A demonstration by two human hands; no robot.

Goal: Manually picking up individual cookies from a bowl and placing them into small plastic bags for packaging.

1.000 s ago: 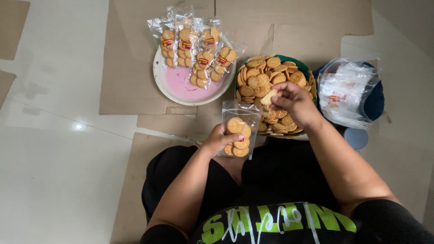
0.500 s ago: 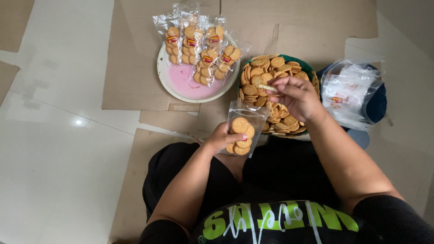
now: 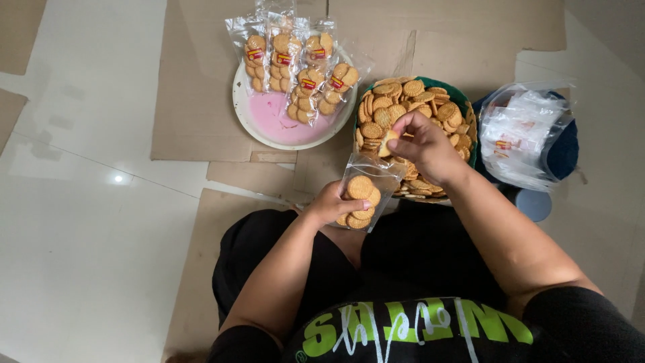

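Pale floor tiles (image 3: pixel 87 242) filled the left side of the view, with flattened brown cardboard (image 3: pixel 195 101) spread over them from the middle to the far edge. On the cardboard, towards its far left part, sat a round white plate (image 3: pixel 243 111) with a pink centre, and sealed packs (image 3: pixel 289 64) of round biscuits lay fanned across its far rim, some overhanging it.

Just nearer than the plate, over the person's black-clad lap, the left hand (image 3: pixel 329 205) gripped a clear bag (image 3: pixel 366 191) from the side, fingers curled round it and thumb pressed on its front. The bag stood open at the top and was partly filled with stacked biscuits.

Right of the plate and touching the cardboard's middle, a green bowl (image 3: pixel 463 101) was heaped with loose biscuits (image 3: pixel 390 104). The right hand (image 3: pixel 430 144) hovered over the bowl's near half, directly above the bag's mouth, with thumb and fingertips pinched shut on one biscuit (image 3: pixel 385 142); the other fingers were loosely bent.

Further right, just beside the bowl, a dark blue tub (image 3: pixel 564 151) held a crumpled bundle of empty clear bags (image 3: pixel 521 134). A small grey-blue lid-like disc (image 3: pixel 535 204) lay at the tub's near edge, partly hidden by the right forearm.
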